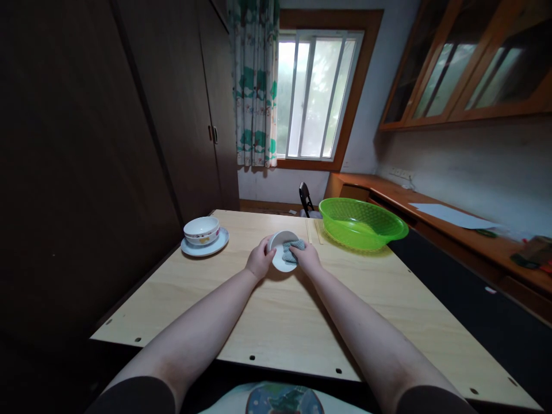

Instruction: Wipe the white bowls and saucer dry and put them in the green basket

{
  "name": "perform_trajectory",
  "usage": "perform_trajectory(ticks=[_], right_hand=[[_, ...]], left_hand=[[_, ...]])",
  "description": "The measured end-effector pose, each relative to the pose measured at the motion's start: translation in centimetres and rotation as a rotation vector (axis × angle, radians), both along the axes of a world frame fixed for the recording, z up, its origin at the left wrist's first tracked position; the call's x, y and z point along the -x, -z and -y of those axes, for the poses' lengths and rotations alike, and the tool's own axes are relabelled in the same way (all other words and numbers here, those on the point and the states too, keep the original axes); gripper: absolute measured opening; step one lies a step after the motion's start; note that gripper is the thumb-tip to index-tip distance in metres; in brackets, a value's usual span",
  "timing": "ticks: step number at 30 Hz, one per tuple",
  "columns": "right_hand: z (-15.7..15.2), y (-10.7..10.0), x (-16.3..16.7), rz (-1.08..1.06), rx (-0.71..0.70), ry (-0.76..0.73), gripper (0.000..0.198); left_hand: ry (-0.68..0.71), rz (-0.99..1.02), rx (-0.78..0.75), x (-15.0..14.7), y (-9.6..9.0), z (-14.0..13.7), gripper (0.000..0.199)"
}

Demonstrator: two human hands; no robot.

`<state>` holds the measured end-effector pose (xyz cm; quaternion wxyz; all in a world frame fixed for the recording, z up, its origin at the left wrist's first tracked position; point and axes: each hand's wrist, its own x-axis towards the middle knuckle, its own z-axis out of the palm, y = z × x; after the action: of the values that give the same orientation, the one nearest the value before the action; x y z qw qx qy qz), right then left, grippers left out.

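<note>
A white bowl (278, 262) is tilted above the middle of the table, its inside facing me. My left hand (260, 258) grips its left rim, thumb on the inner side. A grey-green cloth (290, 251) lies against the inside of the bowl. My right hand (307, 256) is closed on that cloth and presses it to the bowl's right side. Some of the right fingers are hidden by the cloth and the bowl.
Stacked bowls (201, 230) stand on a plate (205, 250) at the table's left. A green plastic basin (363, 224) sits at the back right, with chopsticks (318, 232) beside it. The wooden table (241, 322) ends close to my body. A chair (306, 198) is behind it.
</note>
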<state>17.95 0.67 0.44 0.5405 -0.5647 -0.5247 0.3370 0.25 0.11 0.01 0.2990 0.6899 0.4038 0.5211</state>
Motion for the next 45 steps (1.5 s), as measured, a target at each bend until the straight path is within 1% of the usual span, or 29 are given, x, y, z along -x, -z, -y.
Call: perform_trajectory(ticks=[6,10,14,17,21,27,32,35,38,41,43,45], right_hand=[[-0.2,0.3,0.0,0.024,0.01,-0.023,0.021],[-0.2,0.4,-0.1,0.052,0.009,-0.014,0.022],[-0.2,0.3,-0.2,0.056,-0.002,0.014,0.023],[-0.2,0.3,-0.3,0.051,-0.014,0.009,0.024],[-0.1,0.3,-0.3,0.065,-0.015,0.006,0.024],[-0.1,0.3,-0.3,0.075,-0.015,0.012,0.022],[-0.4,0.4,-0.6,0.138,-0.031,0.13,0.02],[-0.6,0.5,-0.9,0.159,-0.041,0.194,0.02],[-0.6,0.2,-1.2,0.151,-0.067,0.261,0.025],[-0.1,-0.4,-1.1,0.152,-0.136,0.3,0.031],[0.4,-0.8,-0.8,0.2,-0.203,0.289,0.034],[0.8,-1.0,-0.4,0.284,-0.257,0.239,0.034]], left_hand=[[-0.04,0.01,-0.005,0.0,0.0,0.0,0.047],[0.007,0.007,-0.008,0.0,-0.1,0.0,0.046],[0.059,0.009,0.028,-0.1,-0.1,0.0,0.046],[0.071,0.017,0.039,-0.1,-0.2,0.0,0.046],[0.045,0.012,0.044,-0.2,-0.1,0.1,0.046],[-0.006,-0.01,0.107,-0.2,-0.1,0.0,0.042],[-0.051,-0.034,0.128,-0.2,0.3,-0.3,0.04],[-0.081,-0.045,0.171,-0.4,0.6,-0.4,0.039],[-0.122,-0.059,0.204,-0.4,1.0,-0.7,0.038],[-0.15,-0.057,0.227,-0.4,1.2,-1.0,0.037],[-0.152,-0.035,0.227,-0.4,1.2,-1.1,0.038],[-0.145,-0.002,0.214,-0.4,1.1,-1.1,0.039]])
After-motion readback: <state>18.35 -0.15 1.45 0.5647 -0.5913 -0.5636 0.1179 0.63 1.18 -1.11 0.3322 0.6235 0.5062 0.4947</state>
